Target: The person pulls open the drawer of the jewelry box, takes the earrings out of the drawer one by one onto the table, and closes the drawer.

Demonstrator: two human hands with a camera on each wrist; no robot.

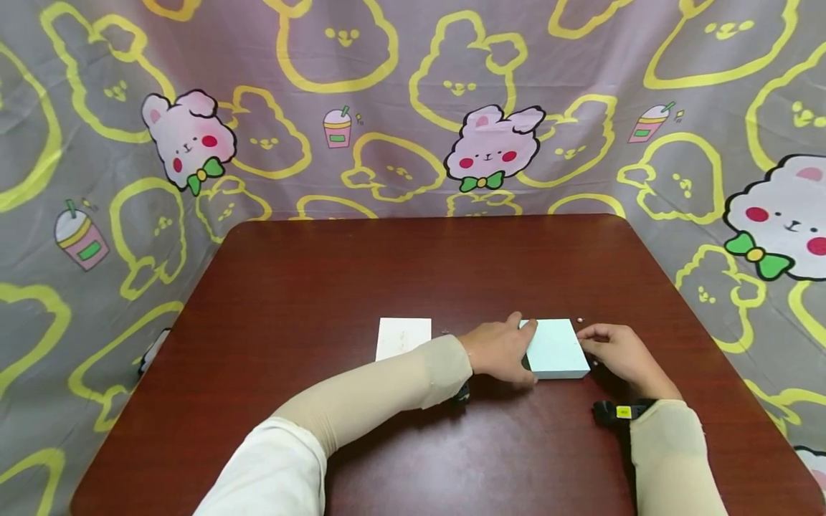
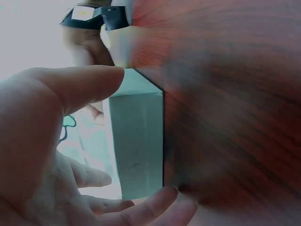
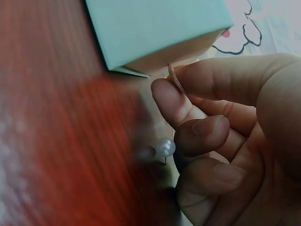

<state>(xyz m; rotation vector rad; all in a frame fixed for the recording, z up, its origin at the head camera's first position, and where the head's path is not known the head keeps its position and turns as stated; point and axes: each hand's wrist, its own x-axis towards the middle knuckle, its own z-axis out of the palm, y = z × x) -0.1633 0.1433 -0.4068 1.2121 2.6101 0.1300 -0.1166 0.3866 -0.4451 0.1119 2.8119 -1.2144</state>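
Observation:
A pale mint-green box (image 1: 555, 347) lies on the table, right of the middle. My left hand (image 1: 503, 350) holds it from the left, thumb at one end and fingers spread towards the other, as the left wrist view shows around the box's side wall (image 2: 138, 143). At the opposite side, my right hand (image 1: 616, 352) pinches a thin ribbon tab (image 3: 175, 80) between thumb and forefinger. The tab comes out of the box's open end, where a lighter inner part (image 3: 176, 52) shows. Below those fingers sits a pearl earring (image 3: 164, 147); its back is blurred.
A white card (image 1: 401, 335) with faint marks lies left of the box, partly behind my left forearm. Small pearl-like pieces, one of them a bead (image 1: 579, 319), lie near the box's right side. Patterned curtain (image 1: 400, 107) surrounds the brown table (image 1: 387, 272).

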